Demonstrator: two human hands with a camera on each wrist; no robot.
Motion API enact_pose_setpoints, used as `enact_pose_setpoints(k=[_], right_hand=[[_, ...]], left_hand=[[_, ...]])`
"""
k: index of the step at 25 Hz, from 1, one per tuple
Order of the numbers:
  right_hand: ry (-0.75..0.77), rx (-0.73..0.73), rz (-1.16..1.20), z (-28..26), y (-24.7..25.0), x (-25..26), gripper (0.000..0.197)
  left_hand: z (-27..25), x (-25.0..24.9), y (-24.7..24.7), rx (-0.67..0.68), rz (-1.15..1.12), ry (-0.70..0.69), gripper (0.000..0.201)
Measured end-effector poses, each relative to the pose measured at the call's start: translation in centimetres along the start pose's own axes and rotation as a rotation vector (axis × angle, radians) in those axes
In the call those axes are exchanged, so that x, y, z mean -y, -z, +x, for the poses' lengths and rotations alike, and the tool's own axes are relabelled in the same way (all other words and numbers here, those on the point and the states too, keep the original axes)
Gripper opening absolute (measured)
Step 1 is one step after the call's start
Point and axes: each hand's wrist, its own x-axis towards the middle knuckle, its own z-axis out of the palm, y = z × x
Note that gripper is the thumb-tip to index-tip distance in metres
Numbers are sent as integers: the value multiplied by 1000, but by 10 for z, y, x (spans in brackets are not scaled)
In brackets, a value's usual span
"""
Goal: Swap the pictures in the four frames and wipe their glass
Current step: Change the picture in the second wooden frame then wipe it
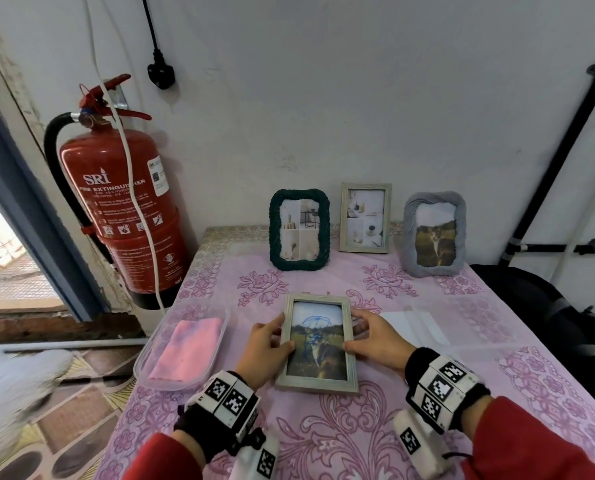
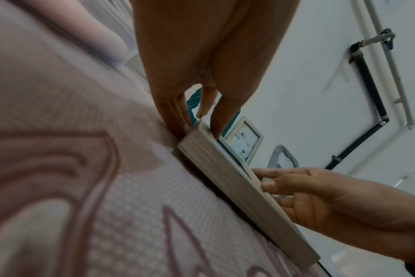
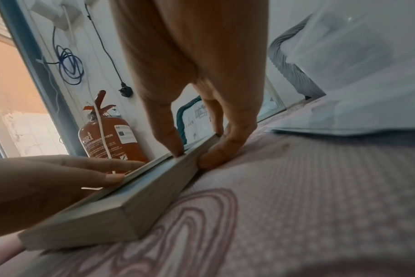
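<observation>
My left grip [image 1: 266, 344] and right grip [image 1: 375, 336] clamp the wooden frame [image 1: 317, 344] by its side rails on the worktop [image 1: 497, 393]. Risk: thumbs smearing the glass.

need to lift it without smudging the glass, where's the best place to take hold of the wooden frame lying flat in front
Take the wooden frame by its two long side rails, one hand from each side, as the left hand and right hand do now. It lies flat, glass up, so the raised rails give the fingers an edge to pinch without touching the glass.
</observation>
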Motion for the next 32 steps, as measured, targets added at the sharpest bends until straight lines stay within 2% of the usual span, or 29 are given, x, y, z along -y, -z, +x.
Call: enact_pose_setpoints(k=[3,9,12,14,18,21,24,28,32], right_hand=[[-36,8,14,4,-1,-3,55],[-65,29,-18,5,3,-5,56],[-95,29,-23,4,5,-6,58],[-105,36,-32,4,5,-6,60],[-114,39,-27,3,6,-4,61],[-119,38,-20,1,6,-3,62],[-110,47,-24,0,6,-2,62],[-109,42,-31,0,6,-3,61],[-119,39,-19,0,5,-4,62]], left_hand=[[-1,-4,6,-34,179,-5,49],[-12,-24,54,-168,109,-146,34],[-18,-16,92,-227,194,-152,30],[-21,-3,115,-190,334,-108,30],[-23,23,134,33,586,49,47],[-23,37,132,112,691,57,60],[-21,41,132,84,739,51,58],[-17,39,131,50,833,35,43],[-18,27,133,-155,676,-8,36]])
